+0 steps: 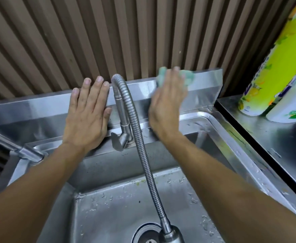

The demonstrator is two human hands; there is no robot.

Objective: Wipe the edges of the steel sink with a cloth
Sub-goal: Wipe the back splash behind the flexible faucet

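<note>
At the far left a second tap [19, 149] juts in over the sink [219, 130] rim. Next, the left hand [87, 116] lies flat with straight fingers against the upright steel backsplash [29, 111], holding nothing, seemingly bracing. Just right of it stands the faucet [124, 109], its flexible hose arching forward and down to a spray head over the drain [149, 237]. Beyond the hose, the right hand [168, 104] presses a green cloth [187, 78] against the backsplash's top edge; the hand is blurred, so I cannot tell whether the fingers curl round the cloth or simply push it flat. Droplets and green specks dot the basin. On the counter [266, 134] to the right stand two bottles [273, 71]. The risks, as I judge them: a sweep leftward could snag the cloth or knuckles on the faucet neck, leaving the strip behind it unwiped; a wide stroke rightward might run off the backsplash's end and knock the bottles; and the wet steel could let the bracing palm slip.
</note>
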